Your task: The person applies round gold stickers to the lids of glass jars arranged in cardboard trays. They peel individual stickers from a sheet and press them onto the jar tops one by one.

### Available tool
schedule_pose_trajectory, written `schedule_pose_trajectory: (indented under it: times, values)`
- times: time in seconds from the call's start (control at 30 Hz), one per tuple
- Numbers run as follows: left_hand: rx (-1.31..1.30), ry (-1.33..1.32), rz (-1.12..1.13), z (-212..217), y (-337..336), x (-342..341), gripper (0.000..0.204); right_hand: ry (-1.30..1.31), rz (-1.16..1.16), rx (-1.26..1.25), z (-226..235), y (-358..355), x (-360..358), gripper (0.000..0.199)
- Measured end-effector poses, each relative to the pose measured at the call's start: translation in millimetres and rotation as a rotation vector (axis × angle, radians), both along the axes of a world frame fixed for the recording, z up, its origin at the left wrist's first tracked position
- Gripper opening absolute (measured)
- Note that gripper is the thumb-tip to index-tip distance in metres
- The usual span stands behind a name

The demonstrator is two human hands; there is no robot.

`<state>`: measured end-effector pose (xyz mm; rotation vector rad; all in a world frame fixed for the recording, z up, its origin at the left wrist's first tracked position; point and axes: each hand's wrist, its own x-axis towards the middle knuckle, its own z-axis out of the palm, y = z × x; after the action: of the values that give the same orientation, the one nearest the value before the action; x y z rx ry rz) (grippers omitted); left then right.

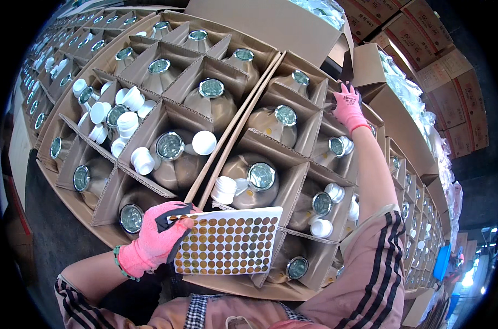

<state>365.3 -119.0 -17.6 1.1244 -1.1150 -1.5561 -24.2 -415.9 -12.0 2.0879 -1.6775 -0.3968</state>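
Note:
My left hand (156, 237), in a pink glove with dark fingertips, grips the upper left corner of a white sheet of round gold stickers (227, 241). The sheet lies tilted over the near edge of the boxes. My right hand (347, 107), gloved the same way, reaches to the far right side of the right divided box (309, 164). Its fingers look apart, beside the box wall and a compartment; their tips are partly hidden. Rounded clear glass jars (271, 123) with silvery rims stand or lean in the cardboard compartments, some bearing small gold stickers.
Left of it stands another divided box (169, 101) of jars, with white plastic caps (127, 123) heaped in one compartment. More jar boxes (57, 60) stretch away at the far left and right. Open cartons with clear plastic bags (408, 88) stand beyond, before stacked brown cartons (452, 98).

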Motion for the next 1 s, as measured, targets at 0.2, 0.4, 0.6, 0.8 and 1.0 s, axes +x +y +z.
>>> schedule_pose_trajectory:
  times: [0.2,0.4,0.6,0.8,1.0]
  values:
    - [0.0,0.026,0.021,-6,-1,-3,0.021,-0.463,0.125,-0.538,3,9,-9,0.028]
    - [0.067,0.109,0.048,-10,5,0,0.024,-1.262,0.615,0.016,70,156,147,0.016]
    - [-0.04,0.053,0.059,-8,7,3,0.023,-0.884,0.793,0.431,69,233,220,0.029]
    - [-0.087,0.018,-0.043,-11,5,6,0.023,-0.97,0.728,0.533,59,241,222,0.016]
    - [-0.022,0.095,-0.05,-1,3,6,0.024,-0.828,0.94,0.238,50,251,215,0.025]
